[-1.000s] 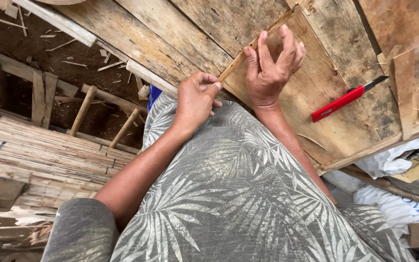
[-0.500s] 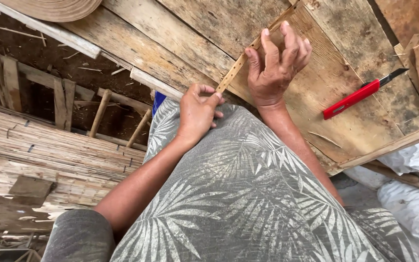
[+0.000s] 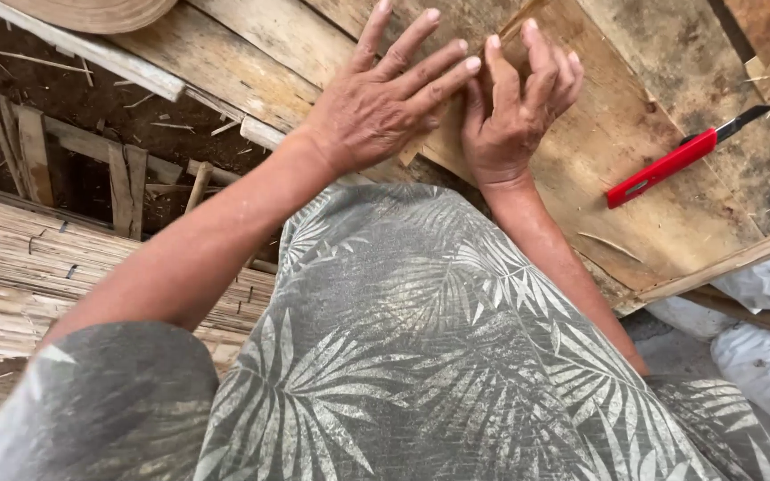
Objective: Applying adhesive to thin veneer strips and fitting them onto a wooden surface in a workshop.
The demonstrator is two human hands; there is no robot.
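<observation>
Pressing flat — both hands [image 3: 443,107] on board [image 3: 634,116]

Both hands side by side on the board [image 3: 634,125], left hand [image 3: 376,111] just left of right hand [image 3: 510,116], fingers spread and overlapping at the tips. Utility knife [image 3: 675,162] on the same board, right of the hands, apart. Bamboo slats [image 3: 11,258] stacked lower left.
</observation>
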